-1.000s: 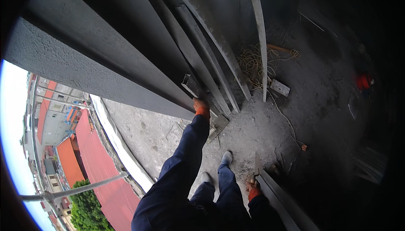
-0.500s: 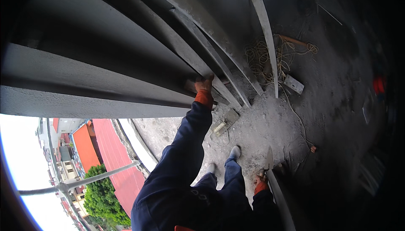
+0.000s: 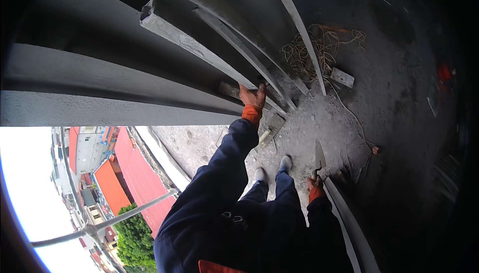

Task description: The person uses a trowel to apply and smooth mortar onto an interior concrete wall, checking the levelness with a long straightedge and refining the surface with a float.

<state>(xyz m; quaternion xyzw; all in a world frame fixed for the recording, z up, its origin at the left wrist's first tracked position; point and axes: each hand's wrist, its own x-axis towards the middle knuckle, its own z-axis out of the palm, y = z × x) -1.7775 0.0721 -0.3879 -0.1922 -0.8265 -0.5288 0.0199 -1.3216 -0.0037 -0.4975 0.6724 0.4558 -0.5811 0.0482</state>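
My left hand [image 3: 252, 95] is closed around a long, dusty grey rectangular beam [image 3: 198, 50], whose hollow-looking upper end shows at the upper left. Other long grey beams [image 3: 294, 21] lean close by above it. My right hand [image 3: 314, 183] grips the handle of a trowel [image 3: 320, 156], blade pointing away from me. Long grey boards [image 3: 344, 223] lie beside my right forearm. Below my left hand, a dusty block with a pale tool [image 3: 269, 128] rests on the concrete floor.
A tangled cord [image 3: 312, 56] and a pale block [image 3: 342, 77] are on the floor. A red object [image 3: 444, 73] sits in shadow at the right. At the left, a metal railing [image 3: 92, 230] runs along the edge, with roofs, buildings and a tree below.
The view has shifted. My left hand has moved up along the beams from a second ago, and the upper end of the beam it holds now shows lower and farther out.
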